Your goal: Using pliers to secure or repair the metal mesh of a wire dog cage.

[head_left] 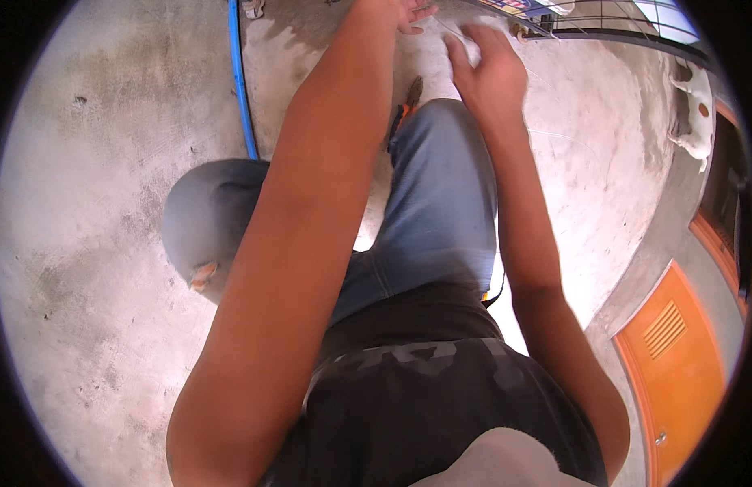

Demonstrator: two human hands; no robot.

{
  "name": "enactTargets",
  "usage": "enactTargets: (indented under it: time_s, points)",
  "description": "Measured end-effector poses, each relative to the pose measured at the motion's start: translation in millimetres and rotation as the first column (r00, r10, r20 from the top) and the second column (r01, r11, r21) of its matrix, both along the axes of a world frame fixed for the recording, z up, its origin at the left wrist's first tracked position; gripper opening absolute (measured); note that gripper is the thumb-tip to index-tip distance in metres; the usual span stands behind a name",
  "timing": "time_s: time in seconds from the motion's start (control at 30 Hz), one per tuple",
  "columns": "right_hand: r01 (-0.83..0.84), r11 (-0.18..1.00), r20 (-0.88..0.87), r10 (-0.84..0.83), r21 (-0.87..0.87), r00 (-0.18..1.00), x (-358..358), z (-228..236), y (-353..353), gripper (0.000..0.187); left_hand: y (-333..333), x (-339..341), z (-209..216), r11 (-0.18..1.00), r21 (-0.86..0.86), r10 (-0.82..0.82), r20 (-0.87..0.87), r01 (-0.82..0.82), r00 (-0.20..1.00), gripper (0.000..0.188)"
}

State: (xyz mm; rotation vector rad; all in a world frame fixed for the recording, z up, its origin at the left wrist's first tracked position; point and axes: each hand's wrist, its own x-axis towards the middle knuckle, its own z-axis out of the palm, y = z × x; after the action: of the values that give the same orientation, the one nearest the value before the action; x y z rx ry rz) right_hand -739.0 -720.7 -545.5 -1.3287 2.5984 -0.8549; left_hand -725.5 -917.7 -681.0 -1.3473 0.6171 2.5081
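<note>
Grey concrete floor (92,203) spans the frame; a black rack (636,37) crosses the upper right. At top centre, the right hand (496,77) curves, thumb and fingers apart; the left hand (410,15) has fingers spread; a thin white strand (451,29) lies between them.

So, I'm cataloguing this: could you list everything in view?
Concrete floor: 1, grey, throughout
Hose: 1, blue, upper left
Wire rack: 1, black, top right
Printed item: 1, multicoloured, at rack
Thin strands: uncounted, whitish, upper right
Four-legged animal: 1, white with brown patch, right edge
Door: 1, orange, lower right
Unclear object: 1, orange and dark, upper centre
Curved piece: 1, pale grey, bottom
Jeans: 1 pair, blue, centre
Shirt: 1, black, lower centre
Left hand: 1, bare, top centre
Right hand: 1, bare, upper centre
</note>
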Motion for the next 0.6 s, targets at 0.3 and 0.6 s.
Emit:
enactTargets:
  time_s: [0.3, 0.6]
  points:
    - [-0.165, 0.715, 0.425, -0.201, 0.680, 0.883, 46.1, -123.8, 44.4, 0.052, -3.3, 9.4, 7.8, 0.997, -0.026, 0.067, 0.037, -0.066, 0.997, 0.020]
    - [-0.158, 0.647, 0.420, -0.272, 0.746, 0.866, 48.4, -188.7, 48.3, 0.047, 17.5, -7.3, 5.2, 0.967, 0.053, 0.255, -0.098, -0.251, 0.962, 0.019]
